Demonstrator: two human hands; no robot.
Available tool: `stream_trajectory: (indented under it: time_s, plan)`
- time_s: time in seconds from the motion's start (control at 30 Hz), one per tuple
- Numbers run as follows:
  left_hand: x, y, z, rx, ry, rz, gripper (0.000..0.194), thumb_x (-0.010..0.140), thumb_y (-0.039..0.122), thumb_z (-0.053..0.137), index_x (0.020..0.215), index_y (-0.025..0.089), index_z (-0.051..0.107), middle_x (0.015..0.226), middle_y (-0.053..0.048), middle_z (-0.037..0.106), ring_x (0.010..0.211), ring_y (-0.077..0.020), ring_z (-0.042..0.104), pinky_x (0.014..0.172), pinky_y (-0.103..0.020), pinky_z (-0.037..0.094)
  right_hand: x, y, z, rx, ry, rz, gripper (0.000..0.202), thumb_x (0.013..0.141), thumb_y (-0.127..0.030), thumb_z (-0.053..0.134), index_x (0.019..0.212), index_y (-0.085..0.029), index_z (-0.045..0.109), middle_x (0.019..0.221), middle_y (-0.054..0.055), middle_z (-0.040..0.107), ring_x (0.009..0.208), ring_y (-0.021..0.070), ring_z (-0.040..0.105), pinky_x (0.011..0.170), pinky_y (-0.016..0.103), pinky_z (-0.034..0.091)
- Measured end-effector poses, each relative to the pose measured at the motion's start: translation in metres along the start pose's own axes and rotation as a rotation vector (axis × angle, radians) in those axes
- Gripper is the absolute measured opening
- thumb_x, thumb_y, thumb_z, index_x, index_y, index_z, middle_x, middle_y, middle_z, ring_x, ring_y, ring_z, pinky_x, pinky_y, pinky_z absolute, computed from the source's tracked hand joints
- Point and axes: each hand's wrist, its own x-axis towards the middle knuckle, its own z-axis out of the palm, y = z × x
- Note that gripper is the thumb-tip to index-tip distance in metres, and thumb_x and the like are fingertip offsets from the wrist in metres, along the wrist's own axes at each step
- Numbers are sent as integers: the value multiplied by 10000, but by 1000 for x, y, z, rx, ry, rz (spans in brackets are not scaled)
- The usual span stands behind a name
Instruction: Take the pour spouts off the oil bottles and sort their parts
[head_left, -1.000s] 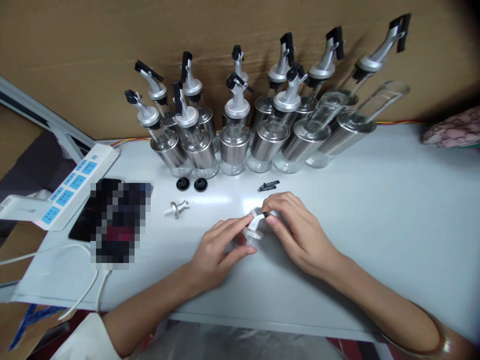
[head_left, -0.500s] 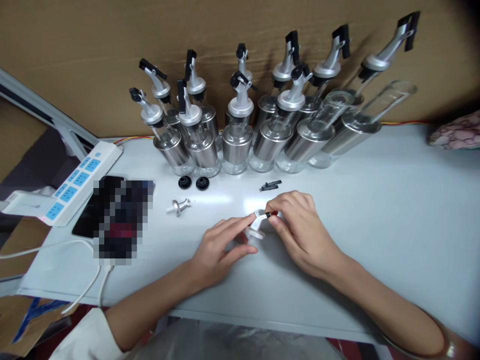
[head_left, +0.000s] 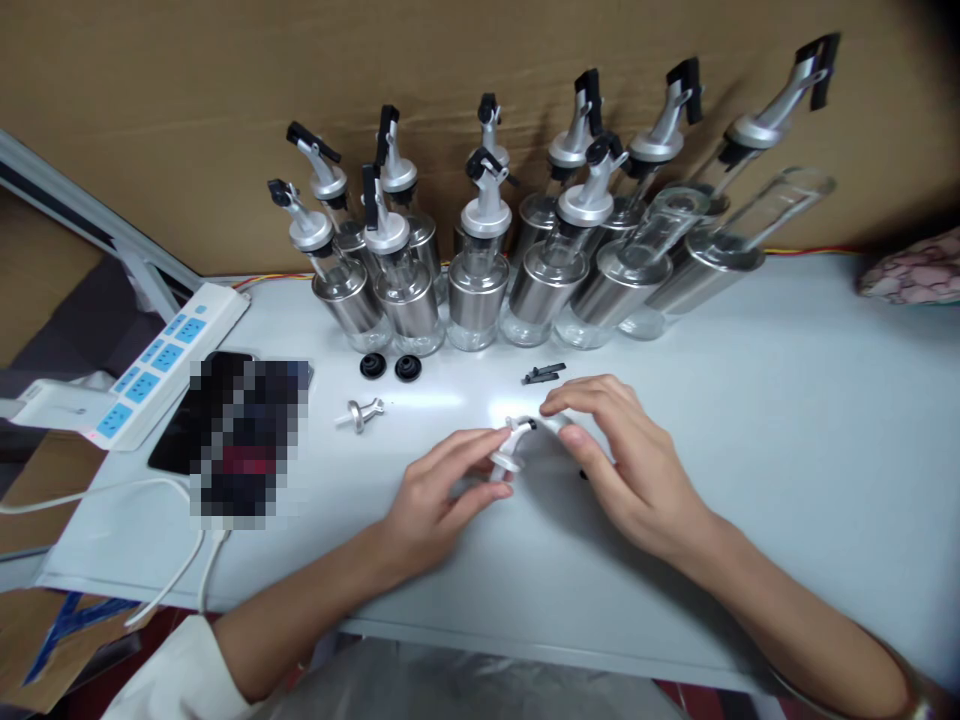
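Note:
My left hand (head_left: 442,490) pinches a silver bottle pourer (head_left: 508,460) between fingers and thumb, its spout tilted up to the right with a small black piece at the tip. Just right of that tip, my right hand (head_left: 637,465) is open, thumb and forefinger apart. Partly hidden under its thumb, a small black thing (head_left: 583,474) lies on the table. Black lever pieces (head_left: 543,374) rest beyond my hands. To the left, another silver pourer (head_left: 360,414) lies on its side, without a black lever. Behind it sit two black ribbed stoppers (head_left: 408,368).
Several glass bottles with steel sleeves (head_left: 478,290) stand along the cardboard wall (head_left: 187,120), most topped with pourers; two at the right have bare necks (head_left: 795,200). A power strip (head_left: 161,365), cables and phones (head_left: 199,410) occupy the left side. A patterned cloth item (head_left: 911,265) lies far right.
My right thumb and forefinger have come off the pourer's black tip and moved slightly right, spreading apart. The small black thing under my right hand now shows. My left hand keeps its grip.

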Motion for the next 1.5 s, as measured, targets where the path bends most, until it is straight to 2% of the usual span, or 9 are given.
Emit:
stream_trajectory:
  time_s: [0.07,0.13,0.23,0.33,0.67,1.0,1.23,1.37,1.5]
  plan:
    - [-2,-1,0,-59,51,-95,412,894,264,625,1298,260,546,1143,-86,678,848,-149,708,809,-284,593,1,3,-2,-24,21,-10,112,976,-217,447,1059,-228,520,978,63,632,953,224,563,830,392,419]
    - [-3,-2,0,-101,59,-133,398,889,283,633,1277,245,551,1145,-93,688,913,-172,712,845,-299,587,2,3,-2,-54,11,-43,107,969,-206,469,1053,-226,531,971,62,641,951,225,563,831,390,419]
    - [-3,-2,1,-84,18,-55,392,883,315,638,1256,235,548,1116,-92,701,973,-179,694,860,-298,579,2,2,1,-75,-22,-99,84,964,-186,482,1016,-215,542,934,55,648,925,215,563,832,381,411]
    - [-2,-1,3,-53,1,13,390,888,347,626,1250,229,541,1050,-81,706,936,-166,687,819,-282,581,2,0,3,-78,-39,-98,78,962,-171,478,969,-212,544,895,49,647,900,211,562,818,375,409]
    - [-4,-3,4,-2,35,18,394,908,377,589,1276,260,512,1087,-79,686,943,-174,670,814,-297,559,2,0,0,-55,-89,-98,108,963,-174,448,999,-214,542,927,59,651,907,219,564,845,393,403]
    - [-2,-4,4,14,12,49,365,917,305,590,1268,254,501,1129,-87,675,1041,-192,667,842,-315,572,3,5,1,-196,-113,-134,157,983,-184,387,932,-216,532,786,30,620,784,209,516,787,390,351]
    - [-2,-6,5,30,5,81,343,925,255,577,1259,249,501,1119,-86,675,1079,-196,654,900,-347,558,3,4,0,-127,-160,-74,185,994,-222,372,896,-221,528,775,28,615,780,205,523,768,380,361]
    - [-1,-8,5,39,8,45,291,943,133,497,1213,239,517,1148,-88,654,1099,-176,641,916,-337,546,2,1,2,-67,-188,-52,180,996,-236,389,886,-212,530,759,22,607,769,192,532,774,372,382]
    - [0,-7,3,19,16,26,335,914,27,437,1166,232,518,1158,-75,648,1104,-153,633,932,-323,528,1,-4,6,-84,-214,-78,151,983,-179,394,899,-207,517,769,19,615,768,185,539,837,391,380]
